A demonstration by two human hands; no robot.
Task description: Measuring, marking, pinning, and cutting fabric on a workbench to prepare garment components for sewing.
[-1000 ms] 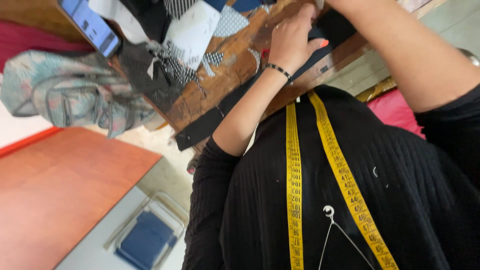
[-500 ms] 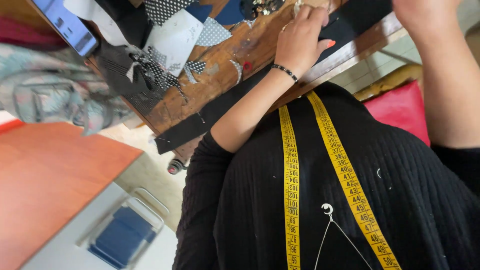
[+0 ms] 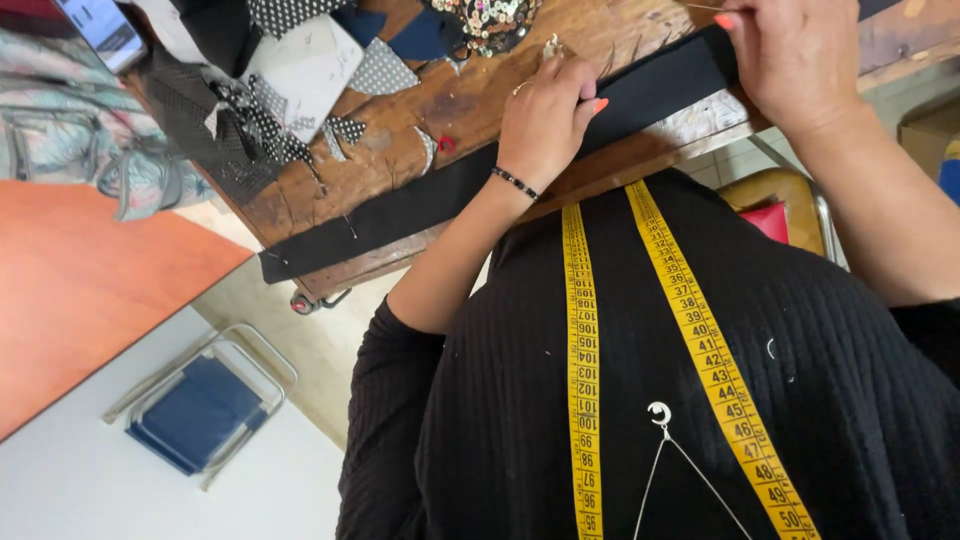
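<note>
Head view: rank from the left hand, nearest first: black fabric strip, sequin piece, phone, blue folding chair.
1. black fabric strip: under the left hand, touching it.
2. sequin piece: just beyond the hand, top edge.
3. phone: top-left corner.
4. blue folding chair: on the floor, lower left.

Black fabric strip (image 3: 480, 190) across brown wooden desk (image 3: 420, 120). Yellow tape measure (image 3: 580, 350) on black ribbed sweater (image 3: 640, 420). Black-and-white dotted scraps (image 3: 245, 125), upper left.

- Bright, even daylight; no single source shows.
- Shadows stay soft, a faint one under the left hand (image 3: 545, 125) on the wooden table (image 3: 400, 170).
- The black sweater (image 3: 660, 400) keeps its ribbing.
- Focus sharp mid-frame; slight softness toward the corners.
</note>
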